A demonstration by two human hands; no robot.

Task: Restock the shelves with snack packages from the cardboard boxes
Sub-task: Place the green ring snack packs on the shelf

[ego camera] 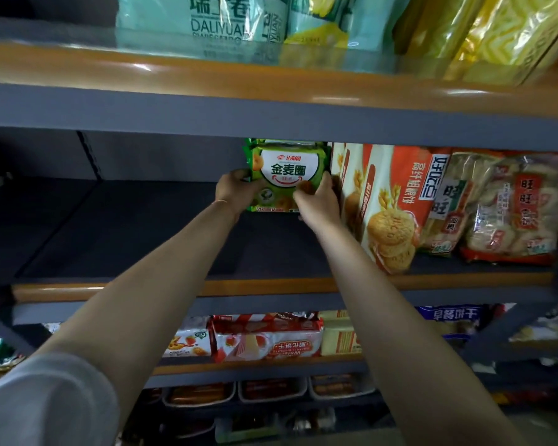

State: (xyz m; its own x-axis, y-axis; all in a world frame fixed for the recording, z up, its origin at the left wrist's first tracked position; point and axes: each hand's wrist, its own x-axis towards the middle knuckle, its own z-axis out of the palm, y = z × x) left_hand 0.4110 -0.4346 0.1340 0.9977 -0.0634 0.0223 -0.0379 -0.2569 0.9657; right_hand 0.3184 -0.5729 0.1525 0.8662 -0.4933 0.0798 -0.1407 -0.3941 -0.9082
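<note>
My left hand (pixel 236 188) and right hand (pixel 318 201) grip green snack pack (pixel 287 175) | far on middle shelf (pixel 174 286) | touching orange biscuit bags (pixel 390 201) on right

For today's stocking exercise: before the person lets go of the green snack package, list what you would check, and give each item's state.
1. Both hands hold the green snack package: left hand, right hand. Ok.
2. Label faces outward, upright. Ok.
3. Package beside the orange biscuit packs, close together. Ok.
4. Package bottom resting on the shelf: cannot tell.
5. Another green pack behind it, at the top edge: ok.
</note>
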